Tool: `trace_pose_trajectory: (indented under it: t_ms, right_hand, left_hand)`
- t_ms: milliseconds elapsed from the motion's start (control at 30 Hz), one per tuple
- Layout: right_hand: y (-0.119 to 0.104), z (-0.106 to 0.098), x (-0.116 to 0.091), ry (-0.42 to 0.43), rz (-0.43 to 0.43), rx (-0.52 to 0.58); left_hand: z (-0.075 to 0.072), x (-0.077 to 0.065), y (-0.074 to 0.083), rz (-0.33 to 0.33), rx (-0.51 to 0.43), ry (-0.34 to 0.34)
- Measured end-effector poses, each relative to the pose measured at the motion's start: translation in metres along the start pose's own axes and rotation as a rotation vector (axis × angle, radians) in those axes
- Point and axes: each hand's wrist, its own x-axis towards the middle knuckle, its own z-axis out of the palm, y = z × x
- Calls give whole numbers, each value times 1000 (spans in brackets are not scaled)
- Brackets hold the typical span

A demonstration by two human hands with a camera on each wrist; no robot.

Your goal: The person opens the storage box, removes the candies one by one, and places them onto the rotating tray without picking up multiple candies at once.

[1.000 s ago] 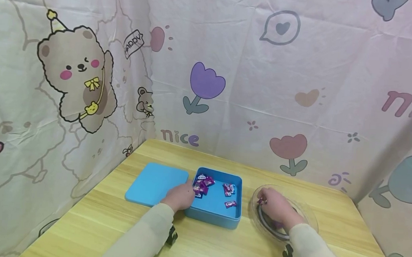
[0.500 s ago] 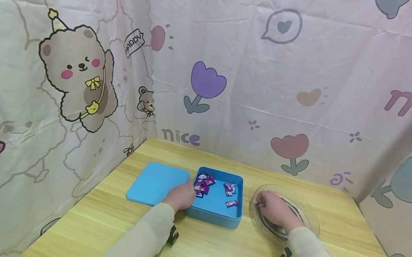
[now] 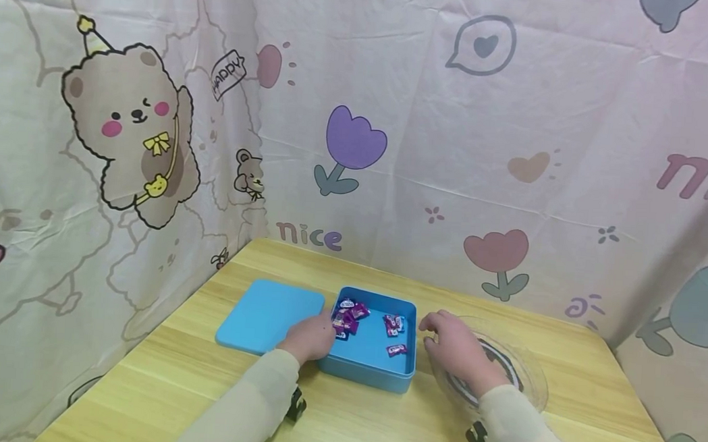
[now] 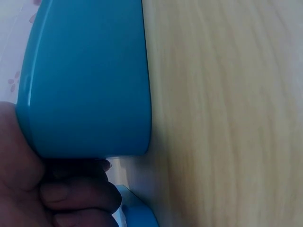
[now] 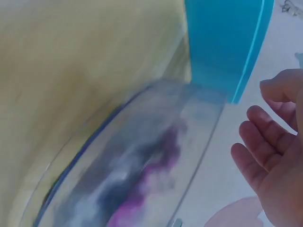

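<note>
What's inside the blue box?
In the blue box: a heap of wrapped candies at left, a smaller cluster and a single candy at right. Whatever lies under the heap is covered.

Lid (image 3: 266, 316) left of box (image 3: 365, 375), candies (image 3: 357, 311) inside, bowl (image 3: 532, 370) right of box, table (image 3: 347, 430) beneath, curtain (image 3: 419, 144) behind

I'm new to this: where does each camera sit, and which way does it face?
Head: on the head, facing forward and down at the table; left hand, right hand, sleeves show.
Left wrist: worn there, facing the blue box; part of the left hand shows.
Right wrist: worn there, facing the clear bowl; the right hand shows.
Both wrist views share the blue box and table.
</note>
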Motion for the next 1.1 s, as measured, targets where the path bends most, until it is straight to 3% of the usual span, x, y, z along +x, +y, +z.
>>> trace_pose_trajectory:
  t_ms: [200, 467, 667, 867, 1100]
  right_hand:
    - [-18, 11, 8, 8, -13, 1]
    - [-32, 21, 10, -60, -114, -28]
    - [-35, 28, 13, -106, -181, -41]
    - [-33, 36, 19, -88, -246, -130]
    - [-38, 36, 19, -108, -247, -173]
  left_hand:
    - [1, -1, 0, -3, -13, 1]
    - [4, -1, -1, -14, -15, 6]
    - [3, 0, -2, -2, -1, 7]
    - [3, 1, -2, 10, -3, 9]
    - [1, 0, -3, 13, -9, 8]
